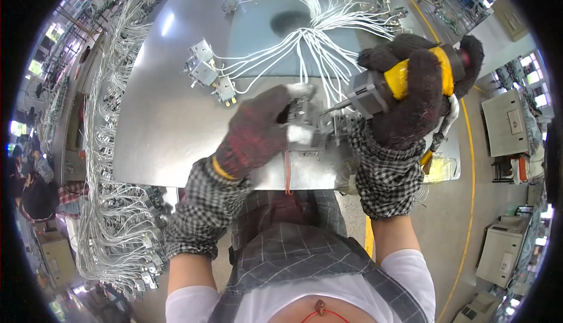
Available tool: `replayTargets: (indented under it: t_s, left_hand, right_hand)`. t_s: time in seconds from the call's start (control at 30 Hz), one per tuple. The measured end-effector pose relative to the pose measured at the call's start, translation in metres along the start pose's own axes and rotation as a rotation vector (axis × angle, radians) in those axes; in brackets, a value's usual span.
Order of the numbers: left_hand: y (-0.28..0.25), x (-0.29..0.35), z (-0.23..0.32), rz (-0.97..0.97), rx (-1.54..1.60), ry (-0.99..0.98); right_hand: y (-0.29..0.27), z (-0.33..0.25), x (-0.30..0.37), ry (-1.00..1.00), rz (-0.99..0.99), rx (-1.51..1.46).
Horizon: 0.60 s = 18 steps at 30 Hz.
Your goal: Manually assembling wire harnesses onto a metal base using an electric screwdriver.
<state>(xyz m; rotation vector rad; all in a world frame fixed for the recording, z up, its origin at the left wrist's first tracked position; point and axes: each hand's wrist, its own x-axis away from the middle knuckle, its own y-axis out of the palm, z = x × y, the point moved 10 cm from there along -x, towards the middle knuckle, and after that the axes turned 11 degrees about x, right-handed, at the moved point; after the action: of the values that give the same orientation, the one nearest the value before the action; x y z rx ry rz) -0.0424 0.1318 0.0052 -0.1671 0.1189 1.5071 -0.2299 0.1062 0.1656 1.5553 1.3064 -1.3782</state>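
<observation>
My left hand (256,126), in a dark red and black work glove, is closed on a small silvery metal part (303,125), blurred by motion. In my right hand (417,103), gloved in dark fuzzy fabric, is a yellow and black power screwdriver (368,93). Its thin bit points left, with the tip at or very near the right side of the metal part; contact cannot be made out. A bundle of white wires (319,36) fans out over the table just beyond, some strands running down toward the held part. Checked sleeves cover both forearms.
Metal parts (204,68) on wire ends lie at the table's left; more sit at its far right. The shiny metal table (158,129) bears a blue-grey mat (249,41). Many wired assemblies (108,206) hang along the left side. A red cord (288,173) hangs at the front edge.
</observation>
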Motion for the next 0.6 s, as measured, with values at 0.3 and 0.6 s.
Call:
replayTargets:
  t_s: [0.3, 0.6]
  left_hand:
    - [-0.006, 0.004, 0.007, -0.029, -0.602, 0.071]
    - [-0.003, 0.002, 0.013, 0.006, -0.691, -0.026]
  right_hand:
    - [0.014, 0.036, 0.053, 0.624, 0.166, -0.567]
    - [0.029, 0.026, 0.044, 0.532, 0.181, -0.833]
